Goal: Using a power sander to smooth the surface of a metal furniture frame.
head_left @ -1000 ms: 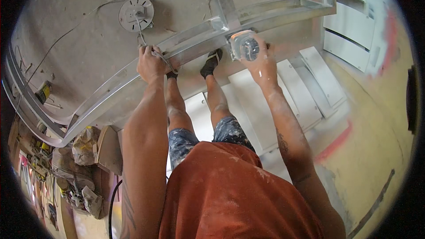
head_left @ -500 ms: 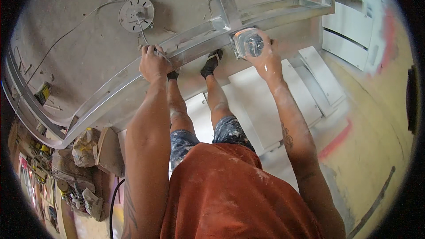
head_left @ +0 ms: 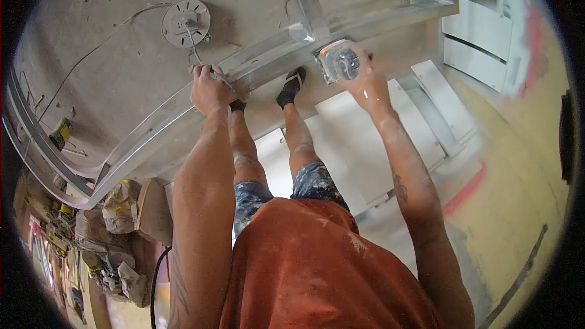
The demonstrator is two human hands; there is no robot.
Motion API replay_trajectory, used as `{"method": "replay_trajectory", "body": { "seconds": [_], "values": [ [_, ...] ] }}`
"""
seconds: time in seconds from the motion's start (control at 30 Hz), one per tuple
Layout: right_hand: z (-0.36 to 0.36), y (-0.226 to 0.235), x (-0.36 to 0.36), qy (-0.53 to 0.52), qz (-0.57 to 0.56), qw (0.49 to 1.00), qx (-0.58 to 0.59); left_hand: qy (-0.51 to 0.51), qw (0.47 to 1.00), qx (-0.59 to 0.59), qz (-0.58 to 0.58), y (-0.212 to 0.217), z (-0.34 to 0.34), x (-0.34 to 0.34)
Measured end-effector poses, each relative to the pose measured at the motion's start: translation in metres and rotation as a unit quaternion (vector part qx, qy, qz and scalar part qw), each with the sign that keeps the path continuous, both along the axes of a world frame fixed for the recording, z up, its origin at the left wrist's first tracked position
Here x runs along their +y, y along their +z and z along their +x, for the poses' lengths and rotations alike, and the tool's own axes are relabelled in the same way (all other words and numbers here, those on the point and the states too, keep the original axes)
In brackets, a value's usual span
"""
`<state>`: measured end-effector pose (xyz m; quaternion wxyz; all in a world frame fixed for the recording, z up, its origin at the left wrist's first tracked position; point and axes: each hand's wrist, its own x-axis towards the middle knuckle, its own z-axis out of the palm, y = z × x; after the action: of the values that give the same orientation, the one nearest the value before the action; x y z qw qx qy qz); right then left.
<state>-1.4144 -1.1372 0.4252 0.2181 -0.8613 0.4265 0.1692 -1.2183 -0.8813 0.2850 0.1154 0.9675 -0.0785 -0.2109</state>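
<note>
Head view: your right hand (head_left: pixel 367 83) still grips the tool (head_left: pixel 341 62) beside the same rail (head_left: pixel 277 64), one o'clock; left hand (head_left: pixel 209 90), ten, seemingly pinches cable (head_left: pixel 195 51).

I wear a rust-red shirt (head_left: pixel 304 268) with pale dusty smears, dark blue shorts (head_left: pixel 253 194) blotched in white, and dark footwear (head_left: pixel 286 96) crossed by a pale strap (head_left: pixel 295 77) on one foot, with dark tattoos on my left arm (head_left: pixel 204 195) and right forearm (head_left: pixel 405 164), and a small white mark on my bare right hand (head_left: pixel 367 85).
</note>
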Motion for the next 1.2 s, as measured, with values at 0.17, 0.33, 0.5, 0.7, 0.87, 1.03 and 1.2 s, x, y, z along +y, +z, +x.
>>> {"method": "replay_trajectory", "body": {
  "seconds": [0.17,0.33,0.5,0.7,0.87,1.03,1.2],
  "values": [
    [0.003,0.004,-0.013,-0.051,0.004,0.999,0.008,-0.002,1.0,0.004,0.005,0.0,-0.002,0.001],
    [0.007,0.001,-0.007,-0.033,-0.006,0.999,0.012,0.006,1.0,0.002,0.007,0.002,-0.005,-0.005],
    [0.016,0.002,0.014,-0.031,0.005,0.999,0.029,0.005,1.0,0.019,0.001,0.004,-0.004,-0.002],
    [0.021,0.005,0.025,0.006,0.043,0.999,-0.005,-0.012,1.0,0.015,0.013,-0.013,-0.003,0.009],
    [0.018,0.01,0.02,-0.005,0.042,0.999,0.019,-0.025,0.999,0.019,0.027,-0.016,-0.001,0.008],
    [0.003,-0.001,0.0,-0.02,0.011,1.0,-0.002,-0.021,1.0,-0.004,0.004,-0.017,0.0,0.013],
    [-0.011,-0.006,-0.037,-0.052,-0.026,0.998,-0.007,-0.02,1.0,-0.006,0.016,-0.016,0.0,0.01]
  ]
}}
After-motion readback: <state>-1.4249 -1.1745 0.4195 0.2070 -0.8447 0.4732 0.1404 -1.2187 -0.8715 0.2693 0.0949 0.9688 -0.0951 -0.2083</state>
